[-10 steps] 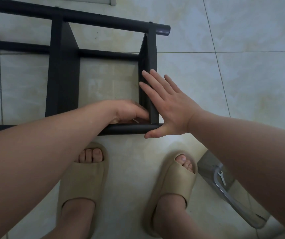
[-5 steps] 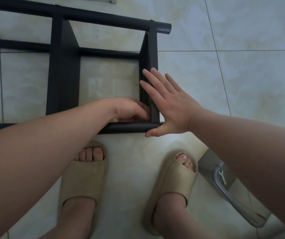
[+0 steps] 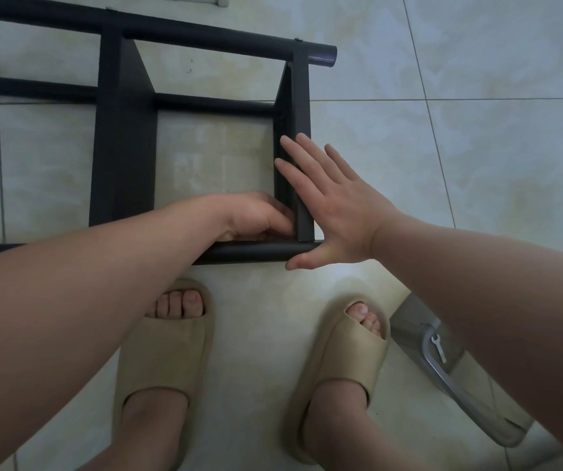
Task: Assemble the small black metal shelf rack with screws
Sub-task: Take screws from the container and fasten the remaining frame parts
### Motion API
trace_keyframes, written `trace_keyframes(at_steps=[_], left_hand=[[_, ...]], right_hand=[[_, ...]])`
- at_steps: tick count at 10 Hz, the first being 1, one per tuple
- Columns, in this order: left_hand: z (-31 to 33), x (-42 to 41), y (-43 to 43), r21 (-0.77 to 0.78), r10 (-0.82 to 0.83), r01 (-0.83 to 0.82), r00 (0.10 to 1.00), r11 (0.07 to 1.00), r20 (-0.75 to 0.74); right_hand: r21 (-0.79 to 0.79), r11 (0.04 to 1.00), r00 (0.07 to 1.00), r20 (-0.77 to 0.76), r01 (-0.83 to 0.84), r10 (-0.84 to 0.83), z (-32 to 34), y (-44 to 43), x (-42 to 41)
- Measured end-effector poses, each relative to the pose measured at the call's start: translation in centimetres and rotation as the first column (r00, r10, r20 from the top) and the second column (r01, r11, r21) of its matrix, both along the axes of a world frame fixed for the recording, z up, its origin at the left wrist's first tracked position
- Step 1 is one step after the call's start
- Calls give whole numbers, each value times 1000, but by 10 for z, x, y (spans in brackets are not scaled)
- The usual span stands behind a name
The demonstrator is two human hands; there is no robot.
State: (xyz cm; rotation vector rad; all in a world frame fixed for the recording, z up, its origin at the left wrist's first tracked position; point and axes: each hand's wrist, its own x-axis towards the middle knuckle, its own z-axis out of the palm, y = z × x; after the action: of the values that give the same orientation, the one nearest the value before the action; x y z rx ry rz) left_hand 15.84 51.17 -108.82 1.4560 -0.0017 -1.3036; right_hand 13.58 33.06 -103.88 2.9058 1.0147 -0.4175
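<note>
On pale tiles (image 3: 477,164) | black rack (image 3: 123,147) | right hand (image 3: 334,212) flat against it | left hand (image 3: 256,215) curled, hold unclear

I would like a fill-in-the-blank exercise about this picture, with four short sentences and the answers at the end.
1. The right hand presses flat on the rack, its fingers ____.
2. The left hand is curled in an inner ____ of the rack.
3. The wrench lies near the ____ slipper.
4. The rack lies on a ____ floor.

Missing words: straight; corner; right; tiled.
</note>
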Motion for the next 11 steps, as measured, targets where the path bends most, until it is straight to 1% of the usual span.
trace_keyframes(at_steps=[3, 4, 6, 7, 11], left_hand=[[-3, 1, 1, -68, 25, -32, 994, 997, -103], [-3, 2, 0, -79, 15, -24, 994, 997, -110], [1, 1, -1, 41, -49, 48, 999, 998, 9], [1, 1, -1, 41, -42, 41, 999, 998, 30], [-2, 1, 1, -58, 8, -11, 999, 998, -53]], right_hand=[[7, 1000, 1000, -4, 2, -2, 1, 0, 0], [3, 1000, 1000, -4, 2, -2, 1, 0, 0], [-3, 1000, 1000, -4, 1, -1, 2, 0, -1], [0, 1000, 1000, -5, 2, -2, 2, 0, -1], [1, 1000, 1000, 3, -2, 2, 0, 0, -1]])
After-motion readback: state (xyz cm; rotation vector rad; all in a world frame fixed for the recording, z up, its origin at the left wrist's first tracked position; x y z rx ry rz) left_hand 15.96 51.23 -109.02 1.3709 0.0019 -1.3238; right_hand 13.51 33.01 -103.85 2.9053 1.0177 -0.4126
